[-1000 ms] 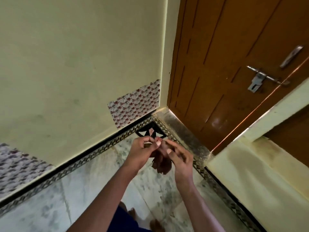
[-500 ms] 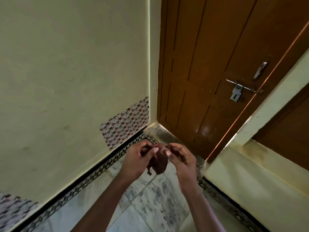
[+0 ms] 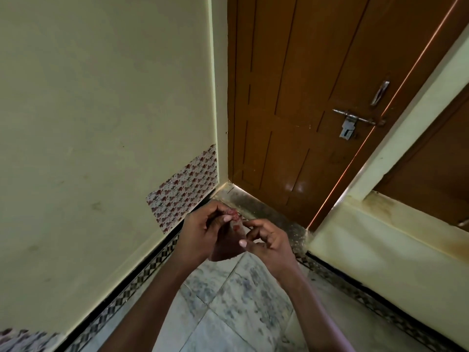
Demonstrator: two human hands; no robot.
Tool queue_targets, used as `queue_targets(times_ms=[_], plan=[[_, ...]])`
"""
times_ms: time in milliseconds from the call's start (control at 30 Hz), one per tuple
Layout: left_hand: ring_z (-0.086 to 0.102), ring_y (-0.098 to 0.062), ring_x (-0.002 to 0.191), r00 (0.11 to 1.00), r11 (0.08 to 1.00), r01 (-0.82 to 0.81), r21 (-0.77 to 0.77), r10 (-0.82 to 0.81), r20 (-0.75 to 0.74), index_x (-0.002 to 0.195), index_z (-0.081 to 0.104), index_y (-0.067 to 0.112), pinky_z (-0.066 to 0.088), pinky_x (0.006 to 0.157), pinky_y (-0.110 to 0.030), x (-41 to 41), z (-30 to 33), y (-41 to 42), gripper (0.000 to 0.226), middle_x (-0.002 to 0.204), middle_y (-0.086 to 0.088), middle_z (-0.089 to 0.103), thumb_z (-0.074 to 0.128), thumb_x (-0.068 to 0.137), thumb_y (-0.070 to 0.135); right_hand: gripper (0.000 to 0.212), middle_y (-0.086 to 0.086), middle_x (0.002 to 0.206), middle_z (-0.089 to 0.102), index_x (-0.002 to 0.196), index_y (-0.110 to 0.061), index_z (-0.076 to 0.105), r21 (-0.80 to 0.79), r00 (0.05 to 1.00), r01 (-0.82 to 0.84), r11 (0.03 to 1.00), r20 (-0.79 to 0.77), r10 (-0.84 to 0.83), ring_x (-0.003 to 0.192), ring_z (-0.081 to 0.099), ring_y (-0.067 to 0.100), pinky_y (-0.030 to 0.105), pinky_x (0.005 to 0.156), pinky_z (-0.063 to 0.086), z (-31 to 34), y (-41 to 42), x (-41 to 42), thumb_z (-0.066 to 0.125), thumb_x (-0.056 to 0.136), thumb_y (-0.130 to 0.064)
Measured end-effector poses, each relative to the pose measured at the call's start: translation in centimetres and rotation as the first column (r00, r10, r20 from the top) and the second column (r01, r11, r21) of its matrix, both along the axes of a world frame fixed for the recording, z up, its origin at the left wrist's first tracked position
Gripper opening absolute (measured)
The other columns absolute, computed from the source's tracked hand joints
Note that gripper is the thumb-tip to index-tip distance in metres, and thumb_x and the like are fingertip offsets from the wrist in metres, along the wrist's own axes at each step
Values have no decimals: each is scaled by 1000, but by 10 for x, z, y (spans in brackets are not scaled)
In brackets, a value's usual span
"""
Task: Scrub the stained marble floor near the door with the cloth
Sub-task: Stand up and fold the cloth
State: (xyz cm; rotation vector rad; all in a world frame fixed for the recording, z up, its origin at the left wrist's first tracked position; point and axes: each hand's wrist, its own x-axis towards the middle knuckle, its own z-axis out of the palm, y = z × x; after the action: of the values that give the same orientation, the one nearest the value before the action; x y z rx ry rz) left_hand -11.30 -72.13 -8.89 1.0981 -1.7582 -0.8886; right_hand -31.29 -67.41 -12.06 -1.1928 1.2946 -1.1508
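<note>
A small dark reddish cloth (image 3: pixel 232 236) hangs bunched between my two hands, in the air above the floor. My left hand (image 3: pixel 203 231) grips its upper part with curled fingers. My right hand (image 3: pixel 266 246) pinches the cloth's right edge between thumb and fingertips. Below them lies the grey-veined marble floor (image 3: pixel 241 301), with a dirty, dark-stained threshold strip (image 3: pixel 261 212) along the foot of the brown wooden door (image 3: pixel 304 110).
A pale yellow wall (image 3: pixel 101 110) with a patterned tile patch (image 3: pixel 185 189) stands at the left. A black-and-white patterned border (image 3: pixel 142 275) runs along the floor edge. A yellow pillar (image 3: pixel 380 250) juts out at the right. The door carries a metal latch (image 3: pixel 352 121).
The view has tilted upward, showing more of the door and wall. My hands have stayed together, reworking the cloth; it is now more bunched up between the fingers.
</note>
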Motion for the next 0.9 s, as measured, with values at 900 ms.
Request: queue_targets(times_ms=[900], plan=[[76,-27,105,854,728,-251,638,477,-208,103,79,12,56,86,-39,7,-93,104,48,101,-3,83,56,103,54,27,12,107,82,104,-12,81,283,912,306,909,188,-365,93,80,30,45,74,66,-33,40,30,79,87,10]])
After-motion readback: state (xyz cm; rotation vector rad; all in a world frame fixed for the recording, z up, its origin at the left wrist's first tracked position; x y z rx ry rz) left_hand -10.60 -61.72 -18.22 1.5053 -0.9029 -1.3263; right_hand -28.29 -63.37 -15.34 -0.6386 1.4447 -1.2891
